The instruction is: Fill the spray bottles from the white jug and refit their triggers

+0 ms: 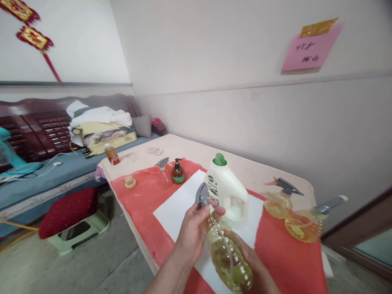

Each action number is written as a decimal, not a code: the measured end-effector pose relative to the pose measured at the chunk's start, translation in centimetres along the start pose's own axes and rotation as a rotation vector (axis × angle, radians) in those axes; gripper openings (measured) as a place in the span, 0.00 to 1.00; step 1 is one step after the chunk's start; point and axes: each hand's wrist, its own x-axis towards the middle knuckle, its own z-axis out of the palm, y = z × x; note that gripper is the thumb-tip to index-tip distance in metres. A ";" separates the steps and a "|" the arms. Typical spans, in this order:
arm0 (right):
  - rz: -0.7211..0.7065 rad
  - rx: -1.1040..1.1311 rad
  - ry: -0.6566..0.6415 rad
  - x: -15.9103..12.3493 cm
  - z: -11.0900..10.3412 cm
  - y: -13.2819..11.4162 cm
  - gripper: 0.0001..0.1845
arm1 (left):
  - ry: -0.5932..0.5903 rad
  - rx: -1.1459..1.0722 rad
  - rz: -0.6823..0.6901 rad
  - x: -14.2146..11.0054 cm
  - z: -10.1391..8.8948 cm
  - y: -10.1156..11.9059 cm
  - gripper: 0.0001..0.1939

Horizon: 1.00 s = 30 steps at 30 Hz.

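Note:
Tilted in front of me is a clear spray bottle (228,261) part-filled with yellowish liquid, its dip tube showing inside. My left hand (196,226) is closed around its grey trigger head (202,194) and neck. Wrapped around the bottle's body from the right is my right hand (245,249), its fingers partly hidden behind the plastic. Just beyond stands a large white jug (234,200) with its neck uncapped and something green (219,159) at the mouth. The jug rests on a white sheet (174,210) over a red cloth (137,204).
Two filled spray bottles (277,204) are at the right. Farther left are a clear spray bottle (164,177), a dark pump bottle (178,173), a beige cap (130,182) and an amber bottle (112,154). A red-topped stool (70,212) stands beside the table; a wall (260,118) runs behind it.

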 end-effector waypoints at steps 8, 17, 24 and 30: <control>0.151 0.300 0.020 0.3 0.2 1.1 0.27 | 0.213 0.043 0.151 -0.2 0.7 -0.9 0.11; 0.111 0.347 0.038 -0.2 0.2 2.1 0.34 | 0.332 0.080 0.199 0.0 0.3 -0.4 0.13; 0.209 0.323 -0.095 0.5 0.1 2.5 0.35 | 0.217 0.037 0.132 -0.4 0.8 -0.4 0.11; 0.160 0.207 0.041 0.8 -0.4 2.6 0.32 | 0.306 0.041 0.186 -0.2 0.7 -0.2 0.12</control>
